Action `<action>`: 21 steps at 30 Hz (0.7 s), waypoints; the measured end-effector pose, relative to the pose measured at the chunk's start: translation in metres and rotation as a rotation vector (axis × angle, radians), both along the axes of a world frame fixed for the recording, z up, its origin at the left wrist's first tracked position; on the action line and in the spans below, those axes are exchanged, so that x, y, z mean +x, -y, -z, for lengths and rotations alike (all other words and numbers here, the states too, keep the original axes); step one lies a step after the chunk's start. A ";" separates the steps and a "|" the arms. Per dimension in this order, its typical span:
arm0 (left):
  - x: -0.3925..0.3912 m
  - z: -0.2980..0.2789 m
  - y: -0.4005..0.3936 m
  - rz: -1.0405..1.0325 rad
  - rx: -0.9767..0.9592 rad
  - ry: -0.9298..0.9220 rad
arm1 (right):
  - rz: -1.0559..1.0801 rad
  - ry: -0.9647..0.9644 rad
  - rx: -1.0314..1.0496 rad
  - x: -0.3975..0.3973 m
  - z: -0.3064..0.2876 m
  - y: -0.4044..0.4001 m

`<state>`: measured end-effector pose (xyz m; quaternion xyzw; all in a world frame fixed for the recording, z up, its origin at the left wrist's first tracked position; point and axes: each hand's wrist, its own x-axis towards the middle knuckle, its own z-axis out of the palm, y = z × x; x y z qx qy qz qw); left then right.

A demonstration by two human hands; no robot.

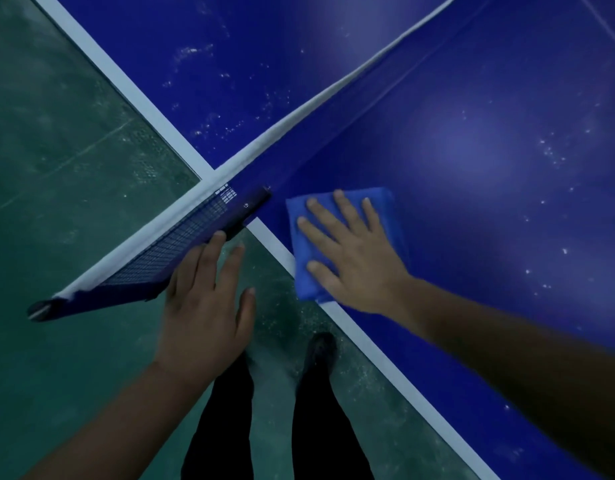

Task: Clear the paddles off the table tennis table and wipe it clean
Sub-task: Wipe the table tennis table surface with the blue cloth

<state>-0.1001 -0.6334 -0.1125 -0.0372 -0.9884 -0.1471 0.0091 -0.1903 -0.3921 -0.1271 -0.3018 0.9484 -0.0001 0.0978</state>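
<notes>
**Wiping near the net post, notes on how the cloth handles**

Closest to my view is the left hand (pixel 204 303), lower middle of the frame, fingers straight and a bit spread, resting against the overhanging end of the net (pixel 181 237) by its clamp. It isn't curled round anything.

The right hand (pixel 351 251) sits just right of centre, fingers splayed flat and pressing the folded blue cloth (pixel 385 209) onto the table (pixel 472 150), right at the white edge line beside the net. No paddles in view.

My guess is the cloth is soft, light and floppy, so it'll bunch if pinched; a flat palm in the middle seems best. White specks dot the table at upper left and far right, so there's plenty left to wipe.
</notes>
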 end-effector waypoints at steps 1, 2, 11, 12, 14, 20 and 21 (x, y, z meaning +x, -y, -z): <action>0.000 -0.001 0.000 0.004 0.003 0.009 | 0.061 -0.042 0.009 -0.012 0.002 -0.013; 0.000 -0.001 0.001 0.008 0.005 0.016 | 0.205 -0.059 0.017 -0.028 0.002 -0.023; -0.001 -0.001 0.012 0.059 0.033 0.026 | -0.004 0.001 -0.007 0.035 0.001 0.035; -0.001 -0.002 0.011 0.064 0.037 0.026 | -0.013 -0.013 -0.006 0.028 0.002 0.030; -0.003 -0.002 0.011 0.065 0.040 0.029 | 0.178 -0.058 0.004 0.010 0.001 0.030; -0.002 -0.004 0.013 0.095 0.048 0.020 | -0.047 -0.024 -0.066 0.050 0.003 0.063; -0.003 -0.005 0.014 0.095 0.056 0.026 | -0.087 -0.019 -0.081 0.048 0.004 0.052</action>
